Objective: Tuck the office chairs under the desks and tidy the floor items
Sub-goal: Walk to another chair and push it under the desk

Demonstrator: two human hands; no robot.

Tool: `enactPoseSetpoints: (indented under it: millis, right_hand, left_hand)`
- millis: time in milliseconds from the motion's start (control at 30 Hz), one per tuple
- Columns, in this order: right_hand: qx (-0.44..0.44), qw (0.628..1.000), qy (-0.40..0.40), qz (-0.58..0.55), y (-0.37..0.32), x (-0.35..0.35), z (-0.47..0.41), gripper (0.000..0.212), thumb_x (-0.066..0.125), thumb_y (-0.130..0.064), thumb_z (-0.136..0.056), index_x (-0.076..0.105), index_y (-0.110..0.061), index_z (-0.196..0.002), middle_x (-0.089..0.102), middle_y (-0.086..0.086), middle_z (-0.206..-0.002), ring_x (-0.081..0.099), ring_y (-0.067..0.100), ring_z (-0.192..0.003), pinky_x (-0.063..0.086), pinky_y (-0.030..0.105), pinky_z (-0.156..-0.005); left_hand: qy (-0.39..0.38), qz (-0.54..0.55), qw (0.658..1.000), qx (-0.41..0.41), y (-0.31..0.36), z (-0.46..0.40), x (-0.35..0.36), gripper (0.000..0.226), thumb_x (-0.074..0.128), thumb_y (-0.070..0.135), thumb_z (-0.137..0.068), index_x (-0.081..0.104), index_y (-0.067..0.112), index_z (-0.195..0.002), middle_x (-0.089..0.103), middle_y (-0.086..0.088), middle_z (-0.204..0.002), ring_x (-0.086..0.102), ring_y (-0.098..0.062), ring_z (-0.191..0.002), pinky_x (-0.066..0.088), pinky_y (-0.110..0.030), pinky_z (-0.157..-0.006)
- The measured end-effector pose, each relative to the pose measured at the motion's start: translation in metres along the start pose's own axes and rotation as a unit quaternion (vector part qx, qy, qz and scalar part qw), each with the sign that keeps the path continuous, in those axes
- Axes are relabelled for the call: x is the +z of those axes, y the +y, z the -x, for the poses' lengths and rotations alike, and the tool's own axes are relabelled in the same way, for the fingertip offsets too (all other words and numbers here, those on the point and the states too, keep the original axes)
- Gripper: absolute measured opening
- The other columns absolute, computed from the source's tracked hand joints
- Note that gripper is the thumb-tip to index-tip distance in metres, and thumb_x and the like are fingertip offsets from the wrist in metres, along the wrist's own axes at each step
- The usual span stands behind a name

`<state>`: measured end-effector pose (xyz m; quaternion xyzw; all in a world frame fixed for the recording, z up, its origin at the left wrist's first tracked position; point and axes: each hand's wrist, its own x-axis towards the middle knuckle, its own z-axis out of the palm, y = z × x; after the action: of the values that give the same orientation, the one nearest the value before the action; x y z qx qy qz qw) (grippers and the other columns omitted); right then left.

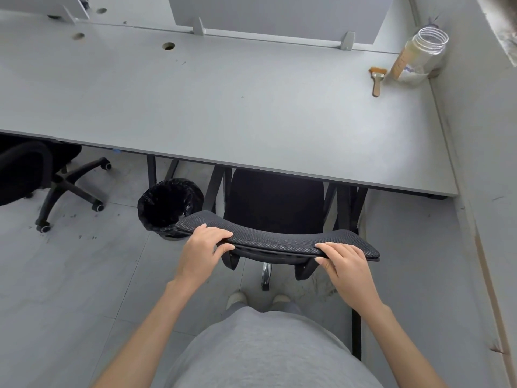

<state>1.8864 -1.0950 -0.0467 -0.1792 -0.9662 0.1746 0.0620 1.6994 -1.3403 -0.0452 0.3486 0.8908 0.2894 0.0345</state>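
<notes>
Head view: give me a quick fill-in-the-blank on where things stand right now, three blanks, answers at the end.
1. Both hands, left hand and right hand, have a grip on the top edge of the chair ____.
2. The chair's seat sits partly under the ____.
3. The black-lined bin stands on the floor to the ____ of the held chair.

Missing words: backrest; desk; left
</notes>
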Motion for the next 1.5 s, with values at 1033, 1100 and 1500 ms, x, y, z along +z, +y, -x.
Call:
enactPoseSetpoints:
  millis: [1033,1100,1500]
  right_hand:
    - [-0.155,0.824,-0.472,-0.271,-0.362,0.150,-0.087,0.027,0.052,-0.008,-0.092,0.058,-0.022,-0.115,0.063,-0.016,-0.109,0.055,-0.016,-0.100,0.039,0.000,-0.081]
    - [-0.150,0.819,-0.478,-0.280,-0.384,0.162,-0.101,0.029,0.052,-0.005,-0.092,0.058,-0.024,-0.113,0.064,-0.016,-0.108,0.056,-0.015,-0.100,0.041,0.001,-0.081]
    - [-0.253,0.761,-0.516,-0.301,-0.688,0.287,-0.228,0.028,0.050,-0.006,-0.092,0.058,-0.020,-0.115,0.066,-0.016,-0.103,0.060,-0.005,-0.099,0.043,0.004,-0.079]
  left_hand:
    - [0.420,0.336,0.686,-0.489,-0.135,0.244,-0.151,0.027,0.044,0.007,-0.094,0.053,0.014,-0.119,0.071,0.015,-0.097,0.065,-0.003,-0.096,0.046,-0.011,-0.085]
    - [0.442,0.335,0.678,-0.483,-0.165,0.236,-0.174,0.028,0.044,0.007,-0.094,0.052,0.014,-0.120,0.068,0.007,-0.105,0.064,-0.005,-0.098,0.047,-0.014,-0.088]
    - [0.500,0.296,0.577,-0.574,-0.353,0.241,-0.287,0.027,0.046,0.013,-0.094,0.057,0.029,-0.113,0.069,0.017,-0.099,0.065,-0.004,-0.092,0.049,-0.026,-0.089]
